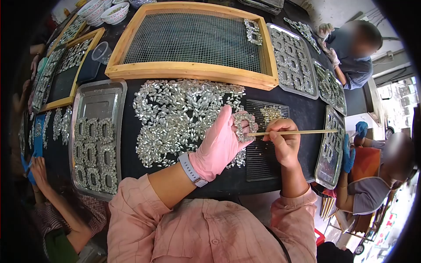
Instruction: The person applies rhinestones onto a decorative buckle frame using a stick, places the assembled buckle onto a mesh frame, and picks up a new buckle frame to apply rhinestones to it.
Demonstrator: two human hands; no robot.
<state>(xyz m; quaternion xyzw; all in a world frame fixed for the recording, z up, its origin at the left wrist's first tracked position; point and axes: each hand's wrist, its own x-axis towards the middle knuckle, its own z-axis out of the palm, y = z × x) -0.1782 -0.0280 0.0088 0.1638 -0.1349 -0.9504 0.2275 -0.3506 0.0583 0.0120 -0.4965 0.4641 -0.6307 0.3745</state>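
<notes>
My left hand, in a pink glove, holds a rhinestone-studded rectangular frame against its fingers. A thin wooden stick is pinched in my bare right hand, its left tip touching or very near the lower edge of the frame. Beneath my hands lies a black ribbed mat with small gold-coloured stones on its upper part. Loose clear leaf-shaped stones are spread over the dark table to the left of my left hand.
A wood-framed mesh screen stands ahead, one studded frame on it. Metal trays of studded frames flank me: one left, others right. Bowls stand at the far left. Other people work at both sides.
</notes>
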